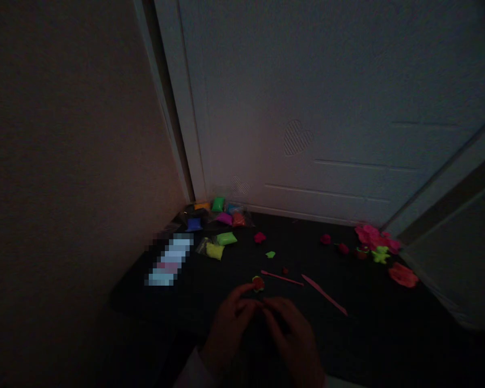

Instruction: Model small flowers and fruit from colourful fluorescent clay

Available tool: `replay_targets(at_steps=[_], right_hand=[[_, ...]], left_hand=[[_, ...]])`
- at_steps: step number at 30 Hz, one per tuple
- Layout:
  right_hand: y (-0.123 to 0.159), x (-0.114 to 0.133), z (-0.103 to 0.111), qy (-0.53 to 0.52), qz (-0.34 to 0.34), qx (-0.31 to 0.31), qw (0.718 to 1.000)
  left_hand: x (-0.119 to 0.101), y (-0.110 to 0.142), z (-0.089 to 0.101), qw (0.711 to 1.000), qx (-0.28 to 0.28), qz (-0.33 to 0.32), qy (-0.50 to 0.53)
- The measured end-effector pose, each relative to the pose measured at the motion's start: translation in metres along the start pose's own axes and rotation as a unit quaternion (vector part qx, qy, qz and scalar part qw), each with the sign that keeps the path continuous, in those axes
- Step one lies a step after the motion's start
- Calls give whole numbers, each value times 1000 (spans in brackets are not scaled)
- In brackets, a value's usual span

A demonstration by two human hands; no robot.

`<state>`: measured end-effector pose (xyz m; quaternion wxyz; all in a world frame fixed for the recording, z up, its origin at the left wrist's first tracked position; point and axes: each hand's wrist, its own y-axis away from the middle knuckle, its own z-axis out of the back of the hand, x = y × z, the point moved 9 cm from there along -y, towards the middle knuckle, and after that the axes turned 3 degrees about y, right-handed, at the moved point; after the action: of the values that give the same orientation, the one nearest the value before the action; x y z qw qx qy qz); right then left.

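Observation:
My left hand and my right hand meet at the fingertips over the dark table. Both are closed in a pinch, and whatever sits between the fingers is too small and dark to make out. Just past my left index finger lies a small red clay piece with a pale yellow-green edge. Beyond it rest a thin pink modelling tool and a tiny red bit. To the right, a pink clay knife lies slanted.
Several bags of coloured clay, among them a yellow one and a light green one, lie back left by a blurred bright rectangle. Clay shapes line the right: a yellow-green bear, an orange-red piece, pink flowers. A door stands behind.

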<state>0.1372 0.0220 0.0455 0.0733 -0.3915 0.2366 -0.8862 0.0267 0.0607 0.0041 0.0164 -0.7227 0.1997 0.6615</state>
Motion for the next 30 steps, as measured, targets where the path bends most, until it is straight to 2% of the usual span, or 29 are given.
replay_targets(at_steps=[4,11,17,25,30], right_hand=[[2,-7,-19,-21,-10,28,999],[1,-14,-29,-3,-38,73,997],[2,-16,-26,-7,-48,79,996],[3,-12,-22,-16,-34,73,997],[4,-12,-23,-29,-28,85,996]], left_hand=[[7,-5,-1,999,16,-6,-27],[9,-8,0,998,38,-3,-56],[15,-7,-2,997,62,28,-33],[18,-13,1,996,64,64,6],[23,-15,4,995,64,75,-3]])
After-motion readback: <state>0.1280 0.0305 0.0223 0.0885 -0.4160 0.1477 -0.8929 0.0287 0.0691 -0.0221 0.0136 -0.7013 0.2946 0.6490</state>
